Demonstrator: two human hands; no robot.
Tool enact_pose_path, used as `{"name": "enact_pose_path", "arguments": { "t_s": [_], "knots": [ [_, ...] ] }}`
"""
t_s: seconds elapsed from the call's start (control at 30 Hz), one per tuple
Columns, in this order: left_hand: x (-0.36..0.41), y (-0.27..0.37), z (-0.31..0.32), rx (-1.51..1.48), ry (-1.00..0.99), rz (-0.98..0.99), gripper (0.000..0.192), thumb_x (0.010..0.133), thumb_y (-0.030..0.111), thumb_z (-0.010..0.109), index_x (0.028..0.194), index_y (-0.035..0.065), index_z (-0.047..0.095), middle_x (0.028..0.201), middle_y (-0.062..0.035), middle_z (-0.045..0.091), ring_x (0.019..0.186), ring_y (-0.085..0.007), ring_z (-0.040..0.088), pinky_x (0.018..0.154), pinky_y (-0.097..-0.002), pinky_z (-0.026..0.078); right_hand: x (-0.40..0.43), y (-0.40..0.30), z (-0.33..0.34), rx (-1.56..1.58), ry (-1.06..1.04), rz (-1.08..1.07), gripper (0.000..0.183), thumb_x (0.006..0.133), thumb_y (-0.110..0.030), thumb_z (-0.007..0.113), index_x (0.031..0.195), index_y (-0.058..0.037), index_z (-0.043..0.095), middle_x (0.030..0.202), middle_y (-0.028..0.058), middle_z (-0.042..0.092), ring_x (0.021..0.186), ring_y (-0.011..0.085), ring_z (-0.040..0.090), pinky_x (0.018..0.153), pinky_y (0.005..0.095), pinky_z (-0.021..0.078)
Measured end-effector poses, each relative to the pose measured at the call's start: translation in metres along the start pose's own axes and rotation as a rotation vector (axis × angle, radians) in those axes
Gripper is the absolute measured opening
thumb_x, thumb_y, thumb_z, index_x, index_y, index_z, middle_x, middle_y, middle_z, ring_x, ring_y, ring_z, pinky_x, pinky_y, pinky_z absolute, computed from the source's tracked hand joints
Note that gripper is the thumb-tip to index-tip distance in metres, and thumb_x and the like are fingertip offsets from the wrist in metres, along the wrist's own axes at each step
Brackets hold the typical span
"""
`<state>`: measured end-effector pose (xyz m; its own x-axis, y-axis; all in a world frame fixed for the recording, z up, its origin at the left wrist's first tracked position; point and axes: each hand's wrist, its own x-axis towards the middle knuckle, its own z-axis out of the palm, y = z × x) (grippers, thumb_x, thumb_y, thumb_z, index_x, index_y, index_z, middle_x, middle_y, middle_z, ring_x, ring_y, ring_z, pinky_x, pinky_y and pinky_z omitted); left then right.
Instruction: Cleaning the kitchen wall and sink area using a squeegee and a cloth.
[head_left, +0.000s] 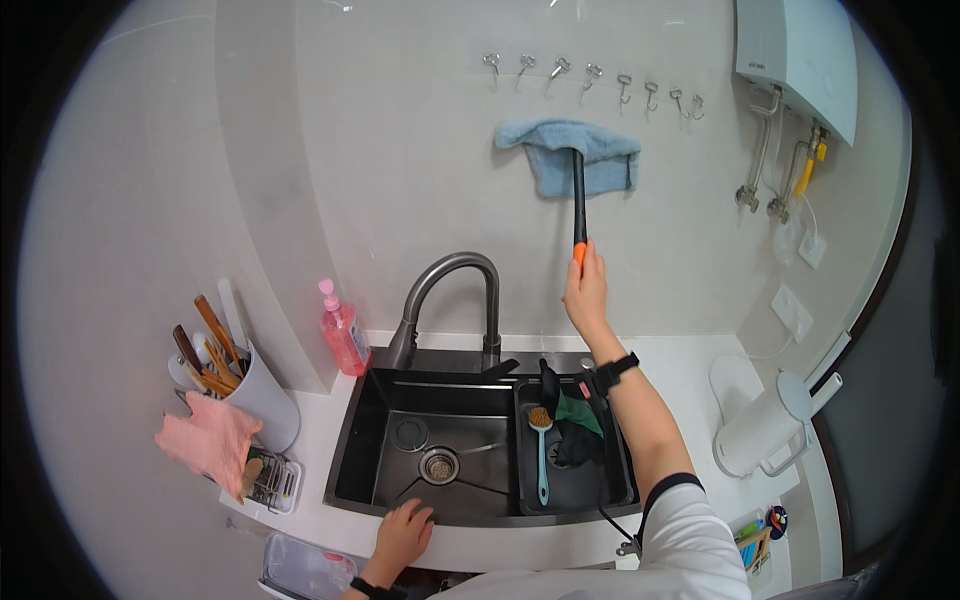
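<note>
With fingers wrapped round the black and orange handle (580, 199), my right hand (587, 291) reaches up toward the tiled wall. A light blue cloth (574, 146) is draped over the handle's far end and lies against the wall below a row of hooks. Whatever head the cloth covers is hidden. My left hand (403, 534) rests at the front edge of the dark sink (420, 510), fingers slightly spread, holding nothing. Between the hands lies the sink, with its strainer drain (439, 466) and a curved pull-down faucet (457, 259) at the back.
Metal hooks (592, 75) line the wall under a water heater (799, 60). Left stand a pink soap bottle (346, 334), a utensil holder (266, 401) and a pink cloth (210, 442). A black basin (574, 495) holds a blue brush (542, 457). A white kettle (761, 427) stands right.
</note>
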<state>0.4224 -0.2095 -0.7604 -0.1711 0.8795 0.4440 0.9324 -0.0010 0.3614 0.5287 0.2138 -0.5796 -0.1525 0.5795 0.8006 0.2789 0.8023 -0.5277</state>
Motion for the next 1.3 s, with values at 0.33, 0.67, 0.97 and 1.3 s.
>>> {"name": "enact_pose_path", "arguments": {
  "t_s": [0.33,0.67,0.97,1.3],
  "knots": [
    [-0.028,-0.034,0.017,0.101,0.276,-0.085,0.024,0.072,0.011,0.064,0.095,0.0061,0.061,0.107,-0.0167,0.054,0.081,-0.0299,0.056,0.069,-0.0411,0.044,0.066,-0.016,0.075,0.092,0.042,0.070,0.051,0.093,-0.019,0.042,0.140,-0.0064,0.026,0.072,0.0194,0.058,0.063,0.0347,0.059,0.057,0.0397,0.0447],
    [-0.029,-0.038,0.014,0.063,0.325,-0.005,0.020,0.075,0.006,0.063,0.094,0.0039,0.059,0.102,-0.0206,0.057,0.082,-0.0355,0.055,0.072,-0.0433,0.046,-0.033,0.029,0.093,0.035,-0.076,0.044,0.052,0.093,-0.018,0.043,0.141,-0.0096,0.024,0.094,0.0237,0.062,0.081,0.0385,0.062,0.069,0.0381,0.0486],
    [-0.079,-0.094,0.083,-0.170,0.212,-0.241,0.024,0.075,0.006,0.063,0.098,0.0042,0.059,0.105,-0.0204,0.056,0.084,-0.0350,0.055,0.073,-0.0428,0.046,0.082,-0.089,0.128,0.141,-0.183,0.068,0.053,0.092,-0.020,0.044,0.141,-0.0112,0.025,0.101,0.0231,0.062,0.088,0.0392,0.061,0.076,0.0390,0.0484],
    [-0.025,-0.038,-0.001,0.075,0.296,-0.030,0.021,0.076,0.006,0.062,0.097,0.0043,0.059,0.106,-0.0202,0.056,0.084,-0.0354,0.055,0.072,-0.0429,0.046,0.000,-0.009,0.106,0.000,-0.074,0.076,0.052,0.091,-0.020,0.046,0.140,-0.0129,0.027,0.079,0.0229,0.062,0.071,0.0420,0.060,0.062,0.0458,0.0460]
  ]
}}
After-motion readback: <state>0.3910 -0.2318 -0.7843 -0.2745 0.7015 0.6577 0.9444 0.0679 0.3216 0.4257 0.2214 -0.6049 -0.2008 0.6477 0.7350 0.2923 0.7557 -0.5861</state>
